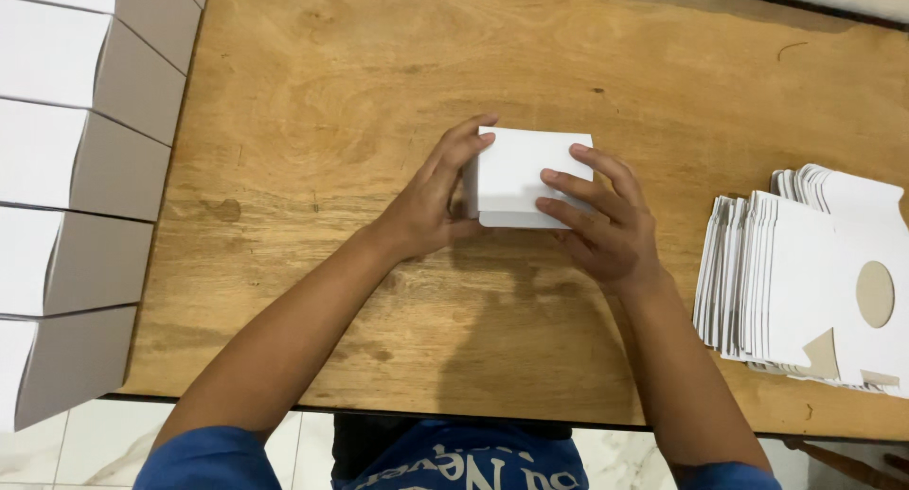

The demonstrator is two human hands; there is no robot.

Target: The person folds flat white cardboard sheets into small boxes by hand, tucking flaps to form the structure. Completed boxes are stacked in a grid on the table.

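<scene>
Wooden bench [379, 92]: assembled white boxes [66, 159] line the left edge; flat blanks [795, 282] stacked near the right edge. Small white box [525, 173] at centre, gripped by left hand [431, 206] and right hand [606, 225], fingers curled.

Around the small white box [530, 173] the wooden table [360, 83] is bare behind it and to its left. Far left of the box a row of assembled white boxes [66, 159] blocks the edge; to its right lies a stack of flat cartons [795, 272].
</scene>
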